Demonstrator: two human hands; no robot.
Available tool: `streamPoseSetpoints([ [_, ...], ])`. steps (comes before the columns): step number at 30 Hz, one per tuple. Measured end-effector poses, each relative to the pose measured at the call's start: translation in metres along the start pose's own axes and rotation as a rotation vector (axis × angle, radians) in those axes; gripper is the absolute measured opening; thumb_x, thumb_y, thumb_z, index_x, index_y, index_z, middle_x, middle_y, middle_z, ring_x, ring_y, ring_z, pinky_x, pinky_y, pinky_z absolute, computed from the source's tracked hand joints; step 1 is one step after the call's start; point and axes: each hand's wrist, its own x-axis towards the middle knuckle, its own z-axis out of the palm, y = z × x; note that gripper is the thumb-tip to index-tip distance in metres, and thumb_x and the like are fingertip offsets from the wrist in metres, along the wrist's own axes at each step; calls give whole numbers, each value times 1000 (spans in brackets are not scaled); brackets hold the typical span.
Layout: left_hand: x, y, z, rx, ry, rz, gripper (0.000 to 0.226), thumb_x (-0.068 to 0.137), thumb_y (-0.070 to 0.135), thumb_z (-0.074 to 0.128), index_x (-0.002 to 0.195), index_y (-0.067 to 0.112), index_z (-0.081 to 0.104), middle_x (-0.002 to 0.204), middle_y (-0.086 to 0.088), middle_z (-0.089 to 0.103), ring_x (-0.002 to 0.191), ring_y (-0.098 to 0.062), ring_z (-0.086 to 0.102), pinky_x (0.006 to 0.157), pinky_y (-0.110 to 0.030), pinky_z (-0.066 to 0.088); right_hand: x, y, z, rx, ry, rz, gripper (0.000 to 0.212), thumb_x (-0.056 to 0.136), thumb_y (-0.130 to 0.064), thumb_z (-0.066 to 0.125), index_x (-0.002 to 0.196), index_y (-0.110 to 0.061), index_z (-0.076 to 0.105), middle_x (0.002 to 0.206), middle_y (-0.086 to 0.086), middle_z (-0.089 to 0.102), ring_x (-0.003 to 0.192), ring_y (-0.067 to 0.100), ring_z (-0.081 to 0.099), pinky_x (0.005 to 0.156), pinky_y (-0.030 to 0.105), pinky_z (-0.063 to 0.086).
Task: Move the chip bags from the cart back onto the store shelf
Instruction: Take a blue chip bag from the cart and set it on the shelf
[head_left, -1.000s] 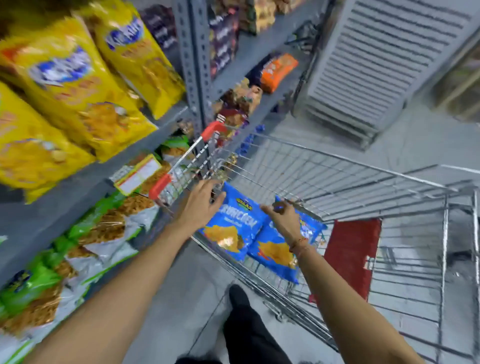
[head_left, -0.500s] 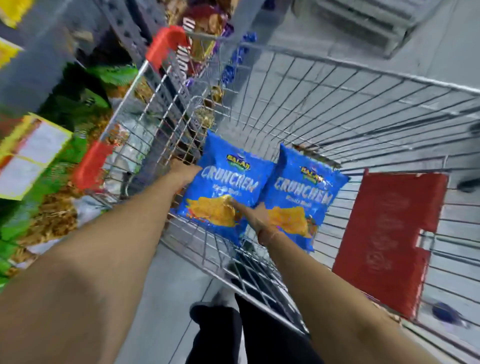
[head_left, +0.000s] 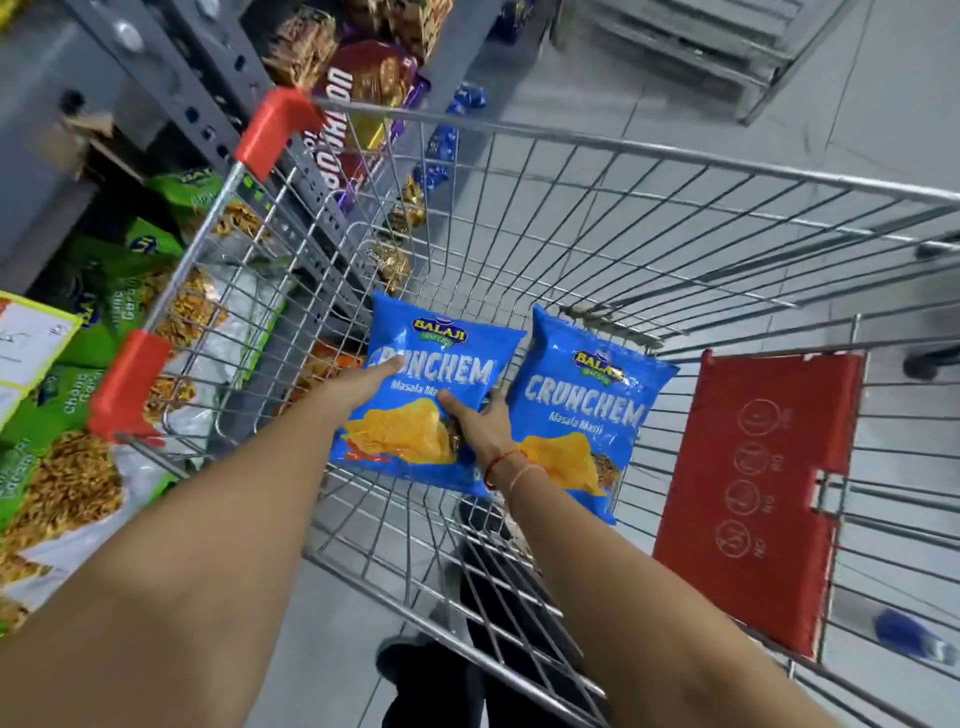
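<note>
Reaching into cart (head_left: 675, 161), both hands on near bag (head_left: 421, 410): left hand (head_left: 363, 382) gripping its left edge, right hand (head_left: 480, 423) spread on its right side, grip unclear. Far bag (head_left: 582, 410) lies just beside it, untouched. Both bags in cart; none reshelved visibly. Shelf (head_left: 130, 88) at left. Task looks early: lift, shelve both.

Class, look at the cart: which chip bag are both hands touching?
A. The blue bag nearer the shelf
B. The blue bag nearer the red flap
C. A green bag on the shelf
A: the left hand and right hand both rest on the blue bag nearer the shelf; the other blue bag lies untouched.
</note>
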Motion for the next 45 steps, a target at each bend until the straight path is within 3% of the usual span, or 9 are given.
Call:
streamPoseSetpoints([
  [5, -16, 4, 0, -187, -87, 86, 125, 30, 92, 58, 137, 30, 43, 147, -4, 44, 131, -31, 44, 110, -54, 31, -22, -42, -20, -29, -58, -161, 60, 79, -30, 76, 127, -10, 46, 121, 9, 65, 109, 28, 64, 98, 47, 51],
  [10, -149, 46, 6, -324, 164, 292, 100, 64, 80, 55, 138, 14, 41, 134, -1, 49, 124, -30, 49, 98, -39, 41, -73, -92, -30, -9, -64, -366, 72, 80, -35, 74, 138, -11, 38, 127, -4, 48, 117, 14, 47, 104, 35, 42],
  [21, -335, 90, -68, -640, 434, 920, 94, 46, 81, 67, 121, 25, 61, 125, -1, 63, 114, -20, 59, 102, -46, 44, -242, -246, -16, 101, -116, -969, 55, 67, -51, 77, 112, -28, 56, 118, 8, 65, 111, 24, 62, 96, 51, 50],
  [26, -457, 95, -103, -680, 526, 1245, 11, 85, 32, 64, 90, 23, 68, 94, 3, 71, 86, -14, 68, 80, -30, 55, -337, -314, 0, 168, -284, -1213, 34, 80, -13, 75, 107, -14, 54, 102, 3, 67, 95, 5, 65, 86, 23, 54],
  [29, -517, 81, -127, -716, 633, 1361, 15, 84, 33, 65, 94, 22, 67, 92, 3, 71, 81, -13, 67, 63, -17, 53, -394, -342, 16, 185, -416, -1325, 33, 83, -8, 70, 109, -20, 53, 112, 7, 68, 104, 16, 65, 85, 26, 56],
  [33, -579, 53, -159, -719, 762, 1504, 17, 84, 30, 66, 98, 22, 67, 99, -3, 72, 85, -12, 68, 74, -25, 54, -455, -371, 46, 209, -542, -1467, 34, 83, -5, 69, 112, -12, 52, 111, 12, 68, 105, 24, 66, 83, 25, 57],
  [36, -609, 31, -182, -685, 814, 1588, 13, 83, 21, 66, 95, 26, 63, 93, 9, 69, 74, 6, 67, 66, -11, 52, -491, -387, 74, 214, -631, -1511, 38, 82, -3, 69, 116, -5, 52, 109, 11, 69, 98, 17, 69, 83, 26, 58],
  [41, -650, -9, -216, -654, 973, 1591, 33, 80, 21, 68, 112, 20, 57, 105, 8, 67, 98, -2, 65, 76, -12, 53, -532, -405, 128, 200, -799, -1544, 38, 82, 2, 67, 116, -4, 52, 103, 2, 69, 89, 4, 70, 78, 19, 57],
  [45, -669, -30, -243, -683, 1089, 1560, 26, 84, 18, 67, 91, 34, 49, 93, 20, 57, 74, 23, 59, 58, 1, 45, -560, -416, 169, 169, -910, -1560, 31, 82, 0, 68, 106, -14, 53, 94, -10, 68, 92, 0, 69, 77, 17, 58],
])
